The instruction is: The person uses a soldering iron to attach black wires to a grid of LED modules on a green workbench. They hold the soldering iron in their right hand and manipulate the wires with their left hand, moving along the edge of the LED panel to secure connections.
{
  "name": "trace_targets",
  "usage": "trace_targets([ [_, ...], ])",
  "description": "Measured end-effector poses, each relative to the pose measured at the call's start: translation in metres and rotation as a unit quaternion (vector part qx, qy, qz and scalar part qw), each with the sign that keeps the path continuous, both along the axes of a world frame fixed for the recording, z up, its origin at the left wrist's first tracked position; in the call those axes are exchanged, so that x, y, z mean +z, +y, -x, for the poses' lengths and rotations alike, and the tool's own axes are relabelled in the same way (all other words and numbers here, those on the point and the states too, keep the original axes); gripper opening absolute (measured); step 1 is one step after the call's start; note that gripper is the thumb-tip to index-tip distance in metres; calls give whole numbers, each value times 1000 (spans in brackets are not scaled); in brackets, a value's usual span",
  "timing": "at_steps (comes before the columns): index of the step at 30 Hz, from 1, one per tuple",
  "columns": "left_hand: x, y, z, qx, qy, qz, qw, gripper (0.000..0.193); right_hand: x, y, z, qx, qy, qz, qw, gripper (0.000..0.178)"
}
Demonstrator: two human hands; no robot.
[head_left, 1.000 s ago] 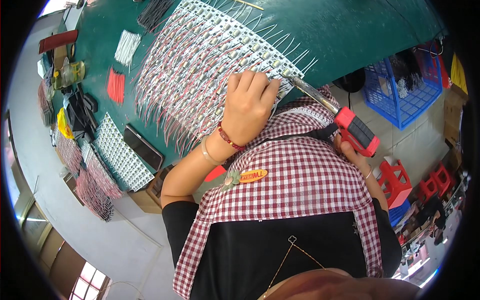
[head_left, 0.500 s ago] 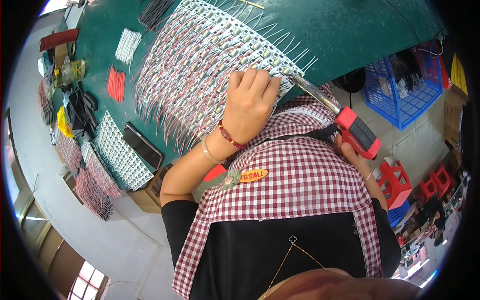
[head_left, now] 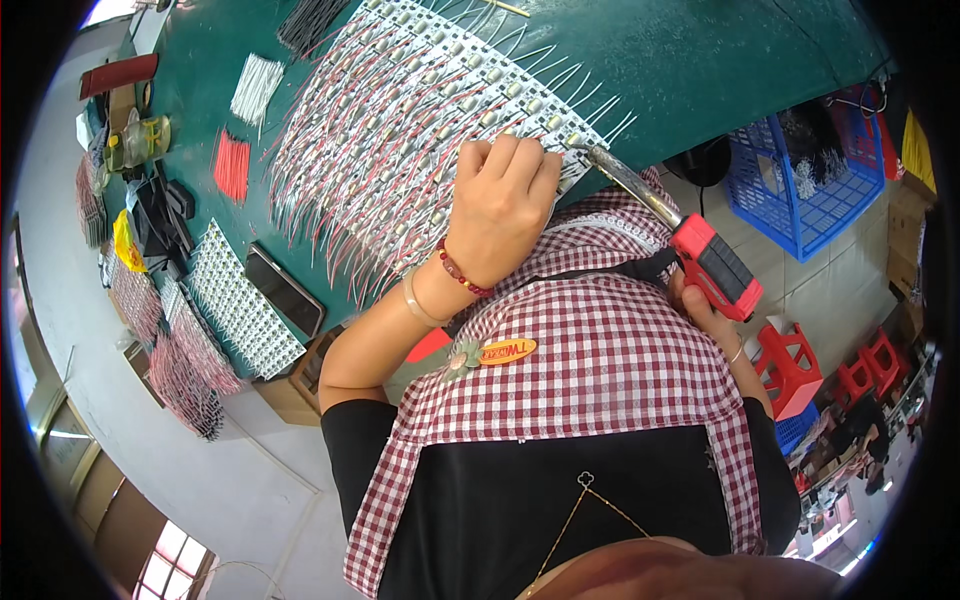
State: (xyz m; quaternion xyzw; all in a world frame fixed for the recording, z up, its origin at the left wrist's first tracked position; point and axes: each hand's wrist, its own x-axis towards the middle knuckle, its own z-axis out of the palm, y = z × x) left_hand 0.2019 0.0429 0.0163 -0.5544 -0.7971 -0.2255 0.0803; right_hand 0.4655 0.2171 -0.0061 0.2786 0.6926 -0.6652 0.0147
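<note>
The green table bears the wired panel, mostly covered with red and white leads, so work there looks well along; the second panel, to its left, shows no leads and seems undone; the soldering iron points at the wired panel's right corner, the right hand closed round its handle; the left hand curls over the near edge, fingertips hidden, any grip untellable; loose white wires and red wires lie unused.

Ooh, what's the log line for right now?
Left hand: curled at wired panel; Right hand: holding red soldering iron; Iron tip: at panel's right edge
</note>
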Motion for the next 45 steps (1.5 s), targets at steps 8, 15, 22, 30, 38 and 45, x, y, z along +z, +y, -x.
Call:
trace_targets([
  [8,1,-1,-1,-11,15,26,999,19,19,-5,22,-15,-30,2,999,21],
  [15,-1,-2,-1,-5,26,26,999,16,-2,0,-2,-7,-14,14,1000,22],
  [22,2,1,-2,14,42,25,999,18,-4,1,-6,2,0,3,1000,19],
  [30,4,0,-2,16,41,29,999,19,7,-3,4,-20,26,84,996,20],
  [38,9,-1,-8,4,-7,-19,1000,23,9,-3,-7,-36,19,100,994,20],
  [45,-1,-3,-15,8,-5,-6,1000,21,5,-4,-15,-36,12,60,997,21],
])
